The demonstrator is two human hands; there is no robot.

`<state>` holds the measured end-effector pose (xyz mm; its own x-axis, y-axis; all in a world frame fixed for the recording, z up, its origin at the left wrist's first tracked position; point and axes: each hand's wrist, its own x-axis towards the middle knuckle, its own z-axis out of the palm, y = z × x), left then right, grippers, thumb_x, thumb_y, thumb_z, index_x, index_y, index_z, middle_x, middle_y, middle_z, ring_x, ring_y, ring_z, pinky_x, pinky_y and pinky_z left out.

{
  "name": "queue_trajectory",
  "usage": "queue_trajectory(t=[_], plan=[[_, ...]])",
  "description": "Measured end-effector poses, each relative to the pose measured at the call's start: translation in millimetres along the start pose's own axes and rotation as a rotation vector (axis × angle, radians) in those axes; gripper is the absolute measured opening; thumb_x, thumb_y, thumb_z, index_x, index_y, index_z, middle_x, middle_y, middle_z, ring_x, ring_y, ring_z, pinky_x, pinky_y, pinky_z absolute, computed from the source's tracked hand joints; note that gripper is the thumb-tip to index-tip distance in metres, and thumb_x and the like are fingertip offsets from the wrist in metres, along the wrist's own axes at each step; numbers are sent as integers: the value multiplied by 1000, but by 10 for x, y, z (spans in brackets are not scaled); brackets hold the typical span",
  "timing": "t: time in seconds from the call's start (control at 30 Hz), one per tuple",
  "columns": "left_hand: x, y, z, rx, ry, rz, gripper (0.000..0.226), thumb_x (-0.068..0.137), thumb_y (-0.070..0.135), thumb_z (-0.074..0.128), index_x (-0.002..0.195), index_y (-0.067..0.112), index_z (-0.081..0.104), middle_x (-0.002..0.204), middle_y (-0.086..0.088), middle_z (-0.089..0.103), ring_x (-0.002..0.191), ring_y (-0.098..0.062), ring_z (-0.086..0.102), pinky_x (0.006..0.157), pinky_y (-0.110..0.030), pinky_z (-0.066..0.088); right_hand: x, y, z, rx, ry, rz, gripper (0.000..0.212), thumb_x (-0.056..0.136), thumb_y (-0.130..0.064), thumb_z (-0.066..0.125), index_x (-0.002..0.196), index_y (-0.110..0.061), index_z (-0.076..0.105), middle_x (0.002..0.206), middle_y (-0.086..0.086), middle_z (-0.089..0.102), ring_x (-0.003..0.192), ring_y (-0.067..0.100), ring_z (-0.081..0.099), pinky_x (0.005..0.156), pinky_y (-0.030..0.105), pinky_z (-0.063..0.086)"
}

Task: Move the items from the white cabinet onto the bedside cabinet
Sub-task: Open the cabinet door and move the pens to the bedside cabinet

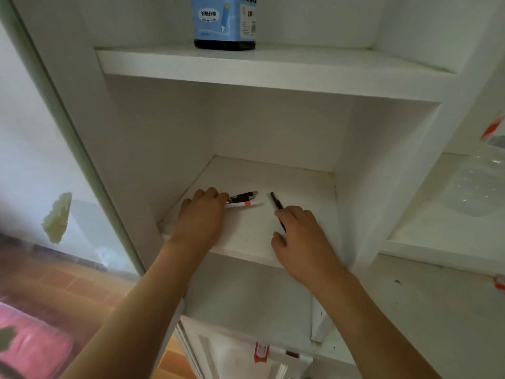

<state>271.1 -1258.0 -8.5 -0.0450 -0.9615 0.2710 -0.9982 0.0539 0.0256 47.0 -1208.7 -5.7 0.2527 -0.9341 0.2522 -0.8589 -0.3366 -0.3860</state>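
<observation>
Reaching into the middle compartment of the white cabinet [273, 86], both bare forearms are coming up from the bottom of the view. On the lower shelf [246, 236], the right hand [303, 236] is lying palm down with its fingers curling around a black pen [277, 205], whose far end is sticking out past the fingertips and pointing toward the back wall. Just to the left, the left hand [200, 217] is resting on the same shelf, its fingers closing on the near ends of a black pen with a silver clip [243, 196] and a white marker with an orange band [246, 204], the two lying side by side and touching. Farther up, on the shelf above, a blue-labelled pen holder [224, 23] is standing upright, apart from everything below.
</observation>
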Motion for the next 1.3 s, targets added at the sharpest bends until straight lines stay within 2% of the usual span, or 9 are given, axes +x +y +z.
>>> queue_trajectory(t=[0.27,0.4,0.5,0.73,0.83,0.9,1.03,1.17,1.3], plan=[[-52,28,-9,-32,-4,-36,44,99,11,43,139,21,56,129,-5,51,117,-29,47,83,-40,43,3,-48,36,345,-17,-124,31,96,-23,65,127,-20,65,128,-11,59,116,8,58,102,24,46],[-66,24,-68,-156,-40,-58,43,99,13,43,139,19,56,130,-6,53,119,-29,47,90,-43,47,31,-15,13,340,-7,-145,31,98,-15,61,128,-19,65,129,-13,60,117,5,57,103,20,44],[-90,19,-123,-238,-67,-46,43,98,20,49,140,19,57,129,-6,56,118,-28,48,93,-45,48,63,21,27,275,-21,-150,35,97,-11,58,131,-20,64,130,-14,58,115,8,59,102,27,48],[-168,64,-159,-456,-91,-4,35,99,54,48,105,23,63,100,0,57,100,-26,54,75,-38,44,140,5,110,290,-76,-204,45,101,-5,46,140,-18,62,145,-11,58,130,7,55,114,25,40],[-206,82,-160,-421,-134,8,54,92,64,59,130,26,59,116,1,56,109,-22,50,85,-38,46,158,6,158,288,-98,-213,58,94,-10,35,144,-24,59,150,-12,55,139,6,49,120,39,37],[-222,82,-148,-407,-131,-2,58,90,63,62,135,27,57,118,1,56,110,-22,51,88,-38,49,154,37,188,296,-108,-218,66,89,-9,32,146,-29,57,151,-15,54,141,4,47,120,42,36],[-208,103,-213,-428,-127,24,37,87,47,65,119,28,60,104,3,57,100,-23,57,75,-37,49,164,85,202,326,-99,-233,69,86,-1,34,144,-30,58,146,-13,58,137,6,51,118,44,38],[-220,149,-292,-378,-135,0,57,89,32,68,144,24,52,125,-1,59,117,-23,53,94,-45,51,151,108,193,366,-43,-211,54,93,5,43,135,-21,64,138,-9,62,129,7,54,115,37,41],[-223,154,-297,-353,-169,30,59,88,25,66,145,23,51,125,-1,58,114,-22,51,93,-43,50,106,52,169,291,54,-230,51,91,2,53,135,-21,61,134,-13,53,122,7,51,109,33,42]])
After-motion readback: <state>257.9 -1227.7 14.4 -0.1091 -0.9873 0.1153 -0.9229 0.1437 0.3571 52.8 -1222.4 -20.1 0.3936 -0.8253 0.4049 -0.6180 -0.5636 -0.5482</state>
